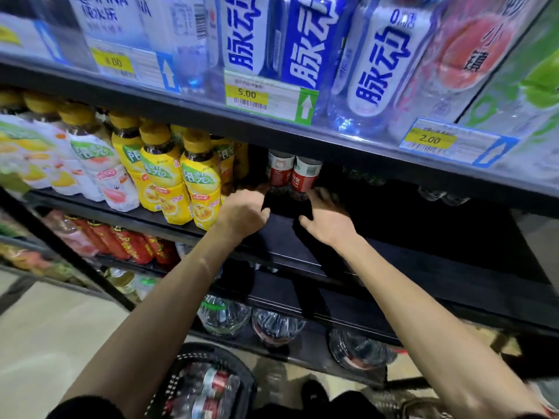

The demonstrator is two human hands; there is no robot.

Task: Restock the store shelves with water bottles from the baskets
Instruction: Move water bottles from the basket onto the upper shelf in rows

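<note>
Black shelf (423, 237), bottles (279, 173), left hand (242, 213), right hand (328, 217)

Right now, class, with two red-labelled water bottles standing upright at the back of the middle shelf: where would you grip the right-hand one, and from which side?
Grip the right-hand bottle round its red label band, coming from the front and slightly right. The upper shelf hides its cap, so no top grip; its twin stands close on the left; the right side looks open.
</note>
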